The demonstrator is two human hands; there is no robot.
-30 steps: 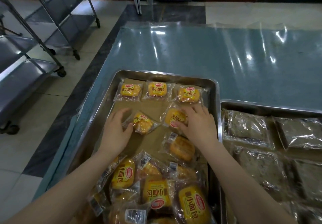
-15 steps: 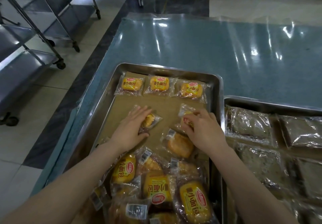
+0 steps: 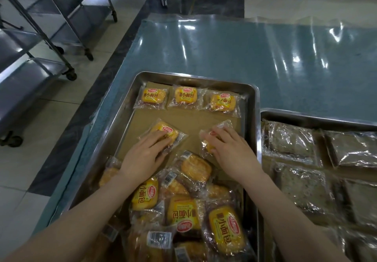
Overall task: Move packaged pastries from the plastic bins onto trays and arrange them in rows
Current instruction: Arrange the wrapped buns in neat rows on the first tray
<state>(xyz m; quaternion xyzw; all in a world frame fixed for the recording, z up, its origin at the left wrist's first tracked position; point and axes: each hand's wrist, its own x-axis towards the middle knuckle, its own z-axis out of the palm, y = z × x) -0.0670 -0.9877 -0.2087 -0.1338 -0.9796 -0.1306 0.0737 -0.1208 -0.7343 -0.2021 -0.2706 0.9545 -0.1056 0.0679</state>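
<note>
A steel tray lined with brown paper holds three yellow packaged pastries in a row along its far end. Behind that row, my left hand rests with fairly straight fingers on top of a tilted yellow pastry packet. My right hand curls its fingers over a second packet near the tray's right wall and hides most of it. A loose pile of several more yellow packets fills the tray's near end, under my forearms.
A second steel tray touches the first on the right and holds several clear-wrapped brown pastries. Both trays sit on a glossy blue-grey table. Wheeled metal racks stand on the tiled floor to the left.
My left hand moved from beside its packet to on top of it and slid it toward the far end. My right hand carried its packet a little right and farther away.
</note>
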